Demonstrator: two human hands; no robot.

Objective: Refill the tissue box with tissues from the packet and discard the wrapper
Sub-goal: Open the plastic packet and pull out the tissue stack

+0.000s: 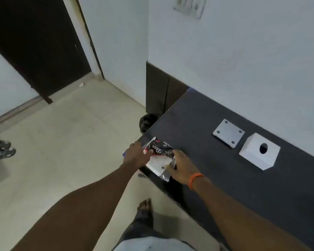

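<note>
A tissue packet (159, 156) with a black, red and white printed wrapper lies at the near left corner of the dark counter (225, 178). My left hand (136, 156) grips its left end. My right hand (183, 167), with an orange band at the wrist, holds its right side. White tissues show through the clear part of the wrapper. The white tissue box (259, 153), with a round hole on top, stands farther right on the counter. Its flat white base plate (228, 133) lies beside it, nearer the wall.
A black bin (147, 122) with a dark liner stands on the floor just beyond the counter's left end. The tiled floor (71, 142) spreads to the left, with a dark door (34, 42) behind. Sandals (0, 149) lie at the far left. My bare foot (145, 205) is below.
</note>
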